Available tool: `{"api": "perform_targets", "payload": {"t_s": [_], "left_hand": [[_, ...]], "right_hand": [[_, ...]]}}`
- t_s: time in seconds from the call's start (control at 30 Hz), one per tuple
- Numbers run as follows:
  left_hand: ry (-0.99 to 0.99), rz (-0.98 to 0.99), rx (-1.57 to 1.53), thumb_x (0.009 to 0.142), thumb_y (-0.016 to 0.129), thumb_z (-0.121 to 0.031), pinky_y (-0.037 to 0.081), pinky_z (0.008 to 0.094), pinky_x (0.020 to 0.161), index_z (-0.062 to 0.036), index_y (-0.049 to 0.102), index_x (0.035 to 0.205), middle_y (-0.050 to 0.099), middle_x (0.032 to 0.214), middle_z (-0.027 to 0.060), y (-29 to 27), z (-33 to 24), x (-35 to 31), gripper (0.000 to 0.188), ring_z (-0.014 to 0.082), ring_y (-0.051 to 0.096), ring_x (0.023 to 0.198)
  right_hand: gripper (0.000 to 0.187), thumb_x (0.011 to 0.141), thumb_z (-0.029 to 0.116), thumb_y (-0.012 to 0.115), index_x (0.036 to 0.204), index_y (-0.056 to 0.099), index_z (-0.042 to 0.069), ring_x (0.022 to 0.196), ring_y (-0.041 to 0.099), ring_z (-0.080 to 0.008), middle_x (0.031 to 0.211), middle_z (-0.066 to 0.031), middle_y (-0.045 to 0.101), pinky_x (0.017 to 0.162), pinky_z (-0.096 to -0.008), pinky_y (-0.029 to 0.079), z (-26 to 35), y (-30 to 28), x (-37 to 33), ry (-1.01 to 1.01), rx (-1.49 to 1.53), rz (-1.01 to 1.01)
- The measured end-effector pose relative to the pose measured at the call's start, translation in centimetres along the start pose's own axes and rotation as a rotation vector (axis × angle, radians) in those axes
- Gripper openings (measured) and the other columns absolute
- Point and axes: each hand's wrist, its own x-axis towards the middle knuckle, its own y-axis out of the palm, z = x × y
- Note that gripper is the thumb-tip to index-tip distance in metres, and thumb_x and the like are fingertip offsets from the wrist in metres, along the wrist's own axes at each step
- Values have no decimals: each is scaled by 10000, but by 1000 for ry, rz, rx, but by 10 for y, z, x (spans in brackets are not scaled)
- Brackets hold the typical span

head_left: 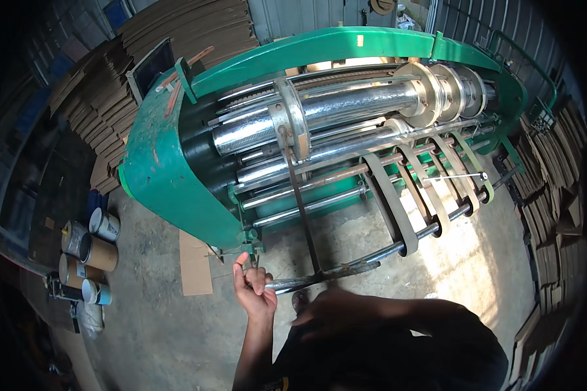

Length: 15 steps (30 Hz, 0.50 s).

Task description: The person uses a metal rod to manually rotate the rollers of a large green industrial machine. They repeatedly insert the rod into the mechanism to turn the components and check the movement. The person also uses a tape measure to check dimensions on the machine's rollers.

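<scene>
A long dark rod runs from a metal collar on the machine's roller down toward me. It meets a rough crossbar at its near end, like a T-handle wrench. My left hand has its fingers curled round the left end of a metal bar, its index finger partly raised. The crossbar and the shiny belt bar overlap there, so which one it grips is unclear. My right hand is dark and blurred just below the crossbar; its fingers are hidden.
The green machine carries shiny rollers, disc collars and looped belts. Buckets and tubs stand at the left. Cardboard stacks rise behind and at the right. A cardboard sheet lies on the floor.
</scene>
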Motion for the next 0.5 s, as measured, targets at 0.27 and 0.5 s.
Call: {"api": "perform_targets", "payload": {"t_s": [0.27,0.5], "left_hand": [[-117,326,247,1075,387,-299,317,195,392,-23,571,1213,355,511,-43,62,7,0,360,51,347,433],[-404,1359,2033,887,567,-165,554,472,796,-46,722,1020,722,968,186,117,218,-30,237,350,711,911]], "right_hand": [[422,833,456,726,1074,710,110,946,684,-287,917,-128,717,837,-458,516,-184,51,-14,434,-175,-449],[466,1011,370,560,1433,440,212,1230,520,-241,1315,-128,549,1007,-433,402,-114,90,118,-89,1148,-137]]}}
